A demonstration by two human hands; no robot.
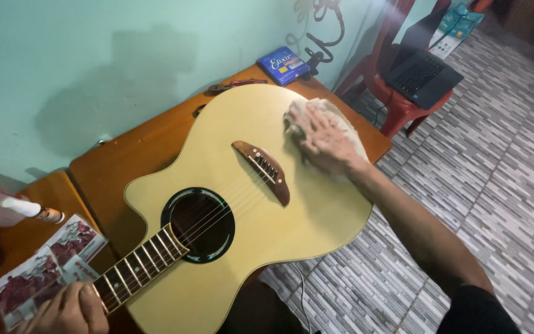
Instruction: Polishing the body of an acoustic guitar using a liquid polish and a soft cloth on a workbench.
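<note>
A pale yellow acoustic guitar [217, 154] lies face up on a brown wooden table [137, 145], its neck pointing to the lower left. My right hand [326, 139] presses flat on a crumpled light cloth [335, 111] on the guitar's lower bout, right of the dark wooden bridge [264, 170]. My left hand [69, 309] grips the guitar neck [140, 266] at the bottom left edge of the view. The round sound hole [199, 224] sits between my two hands.
A blue flat packet [283, 65] and dark pliers [236, 85] lie on the table's far side by the teal wall. Printed red-and-white packets [44, 263] and a white-capped bottle [32, 210] sit at left. A laptop [421, 74] rests on a red chair [403, 111] over tiled floor.
</note>
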